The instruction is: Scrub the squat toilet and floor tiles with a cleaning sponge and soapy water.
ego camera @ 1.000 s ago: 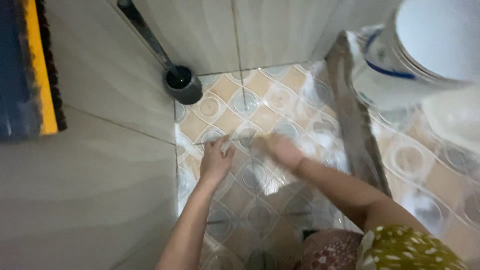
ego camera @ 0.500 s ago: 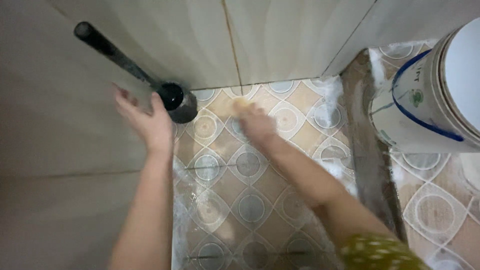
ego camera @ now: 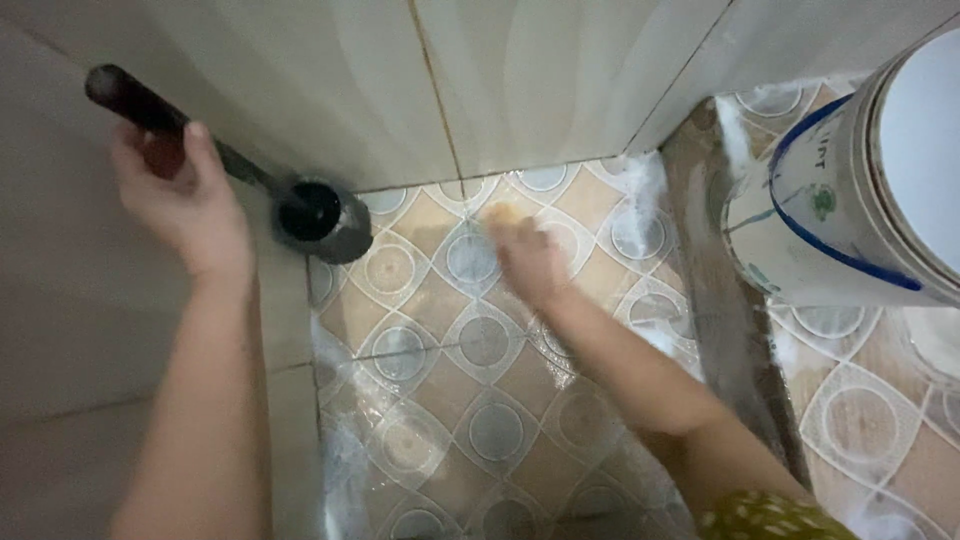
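The left hand (ego camera: 185, 200) sits at ten o'clock in the view, its fingers wrapped around the long dark handle (ego camera: 150, 110) that runs down into a round black holder (ego camera: 318, 220) standing on the floor at the wall's foot. At the centre, the right hand (ego camera: 530, 260) presses a small yellowish sponge (ego camera: 503, 214) onto the wet patterned floor tiles (ego camera: 480, 400); blur hides how its fingers are curled. Soap foam (ego camera: 640, 180) lies at one o'clock, and a white plastic bucket with a blue rim line (ego camera: 840, 210) stands at three o'clock.
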